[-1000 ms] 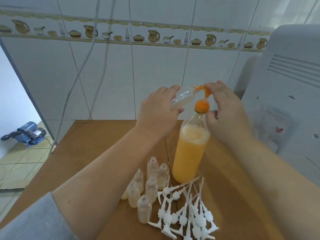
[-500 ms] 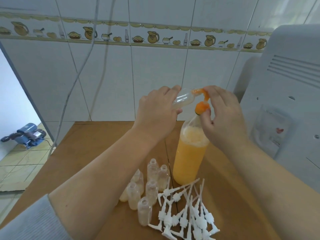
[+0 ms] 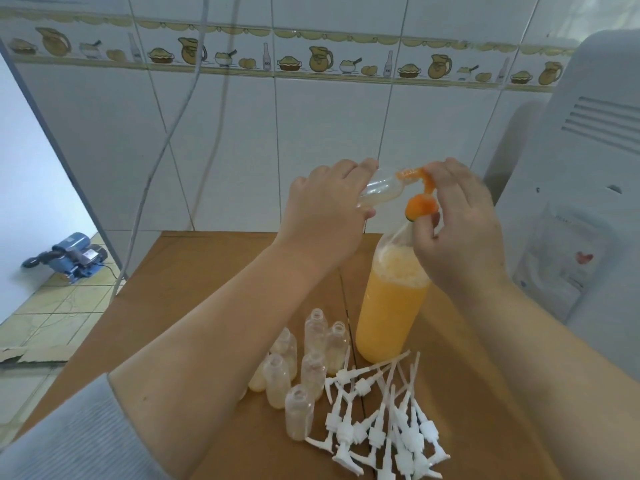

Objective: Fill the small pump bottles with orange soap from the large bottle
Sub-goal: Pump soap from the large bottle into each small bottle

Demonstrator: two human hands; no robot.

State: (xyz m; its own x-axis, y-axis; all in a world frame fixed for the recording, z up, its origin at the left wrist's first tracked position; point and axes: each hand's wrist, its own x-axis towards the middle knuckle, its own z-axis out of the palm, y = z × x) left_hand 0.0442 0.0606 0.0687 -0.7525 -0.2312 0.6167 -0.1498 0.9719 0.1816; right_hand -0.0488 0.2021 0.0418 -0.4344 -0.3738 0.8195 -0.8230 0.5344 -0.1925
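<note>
Gripping small bottle [image 3: 379, 190] sideways, left hand [image 3: 325, 213] unchanged; right hand [image 3: 457, 223] fingers now pinching large bottle [image 3: 391, 306] neck below orange pump [image 3: 420, 206].

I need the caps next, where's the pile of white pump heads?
The white pump heads lie on the table's near right, before the large bottle, right of the small bottles.

clear plastic small bottle [image 3: 379, 191], glossy wall tiles [image 3: 329, 140], matt cardboard surface [image 3: 207, 271].

a tall clear plastic bottle of foamy orange soap [image 3: 389, 313] stands upright on brown cardboard; a small clear bottle [image 3: 381, 190] lies tilted at its orange pump spout [image 3: 420, 194].
</note>
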